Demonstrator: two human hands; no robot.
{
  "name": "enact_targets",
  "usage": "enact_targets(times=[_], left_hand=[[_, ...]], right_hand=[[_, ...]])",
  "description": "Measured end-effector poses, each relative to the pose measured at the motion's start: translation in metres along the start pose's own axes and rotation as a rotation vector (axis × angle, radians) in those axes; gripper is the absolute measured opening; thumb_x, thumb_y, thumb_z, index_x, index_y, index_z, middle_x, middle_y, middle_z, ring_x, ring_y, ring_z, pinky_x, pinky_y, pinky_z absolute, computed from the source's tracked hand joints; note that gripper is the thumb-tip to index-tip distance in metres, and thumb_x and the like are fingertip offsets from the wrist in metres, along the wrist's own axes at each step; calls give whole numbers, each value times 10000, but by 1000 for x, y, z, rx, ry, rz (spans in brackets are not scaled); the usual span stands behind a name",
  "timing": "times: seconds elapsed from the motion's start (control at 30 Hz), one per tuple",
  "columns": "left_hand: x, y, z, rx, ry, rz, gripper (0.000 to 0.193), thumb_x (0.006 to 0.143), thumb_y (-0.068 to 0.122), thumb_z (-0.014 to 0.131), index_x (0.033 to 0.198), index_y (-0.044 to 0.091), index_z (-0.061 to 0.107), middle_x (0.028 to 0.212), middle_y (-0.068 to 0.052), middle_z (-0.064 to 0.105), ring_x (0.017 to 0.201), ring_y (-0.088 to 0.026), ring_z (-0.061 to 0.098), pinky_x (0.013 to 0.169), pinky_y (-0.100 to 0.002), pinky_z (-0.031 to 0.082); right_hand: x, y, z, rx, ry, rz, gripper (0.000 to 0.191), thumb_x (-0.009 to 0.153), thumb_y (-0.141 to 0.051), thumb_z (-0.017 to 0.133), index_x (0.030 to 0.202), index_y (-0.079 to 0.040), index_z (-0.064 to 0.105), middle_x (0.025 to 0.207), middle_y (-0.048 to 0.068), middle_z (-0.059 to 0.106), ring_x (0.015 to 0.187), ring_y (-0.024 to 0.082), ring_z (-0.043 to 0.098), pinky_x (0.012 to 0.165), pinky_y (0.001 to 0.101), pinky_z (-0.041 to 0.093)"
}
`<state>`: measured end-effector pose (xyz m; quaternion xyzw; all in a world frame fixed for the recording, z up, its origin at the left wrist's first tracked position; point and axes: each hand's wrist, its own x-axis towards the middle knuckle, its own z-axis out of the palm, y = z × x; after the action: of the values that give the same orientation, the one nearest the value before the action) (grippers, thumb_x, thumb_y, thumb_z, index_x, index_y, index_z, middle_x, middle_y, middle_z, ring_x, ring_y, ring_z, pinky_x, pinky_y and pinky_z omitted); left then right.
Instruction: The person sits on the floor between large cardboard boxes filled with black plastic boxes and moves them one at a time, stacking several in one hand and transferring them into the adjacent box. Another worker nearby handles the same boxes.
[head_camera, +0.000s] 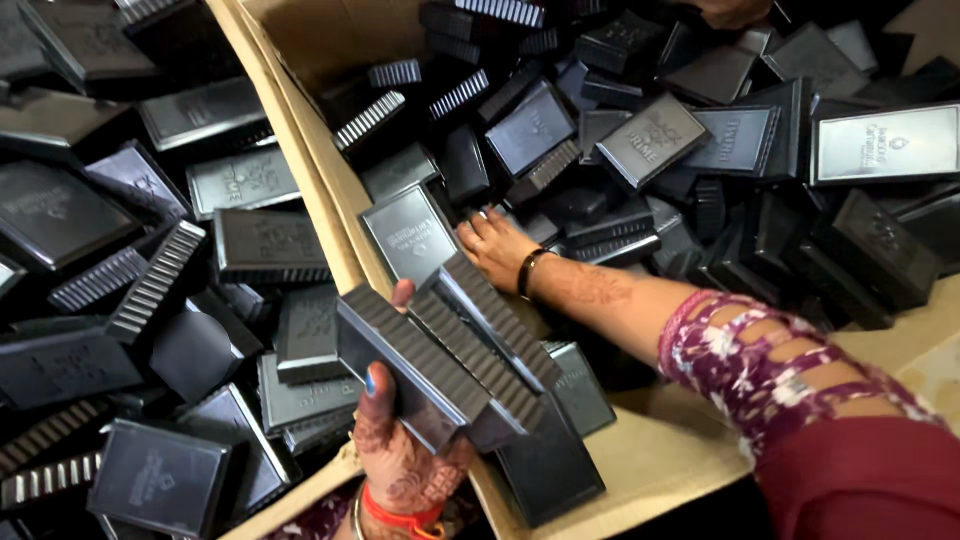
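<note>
My left hand (400, 440) grips a stack of black ribbed-edged plastic boxes (440, 360), held at an angle above the cardboard divider (320, 170). My right hand (493, 245) reaches into the right side of the big cardboard box (680, 450) and rests on the pile of black boxes there, fingers touching a flat dark lid (410, 232). A dark bangle sits on the right wrist; an orange bangle is on the left wrist.
Loose black boxes and lids (150, 250) fill the left compartment. More black boxes (760, 150) are heaped at the right, some lid up with pale print. Another person's hand (735, 10) shows at the top edge.
</note>
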<state>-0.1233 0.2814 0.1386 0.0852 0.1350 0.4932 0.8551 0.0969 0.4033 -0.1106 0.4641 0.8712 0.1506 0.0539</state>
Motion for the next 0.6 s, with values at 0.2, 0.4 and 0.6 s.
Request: enact_targets(times=[0.2,0.4,0.6], left_hand=[[4,-1,-9,-13,-39,23,880,960,311,700,1662,88,218,1598,-165,392,1418,-360,482,1170,-598,363],[-3,-17,-73,24,14,97,791,916,249,666,1583,75,278,1562,-191,442,1400,-402,472,1107,-640,381],[72,-1,-178,-84,-232,-337,437,1044,303,562,1425,95,507,1327,-279,597,1131,-407,658,972,-572,527]], right_hand=[[-14,25,-33,301,136,27,354,968,-184,558,1289,-38,587,1164,187,689,960,325,692,822,438,560],[-45,84,-199,784,391,465,397,876,-181,727,1250,-110,614,1108,148,704,1010,364,683,841,435,553],[-92,71,-319,916,553,198,469,1068,-380,541,1382,-34,584,1288,152,694,1122,326,704,964,380,570]])
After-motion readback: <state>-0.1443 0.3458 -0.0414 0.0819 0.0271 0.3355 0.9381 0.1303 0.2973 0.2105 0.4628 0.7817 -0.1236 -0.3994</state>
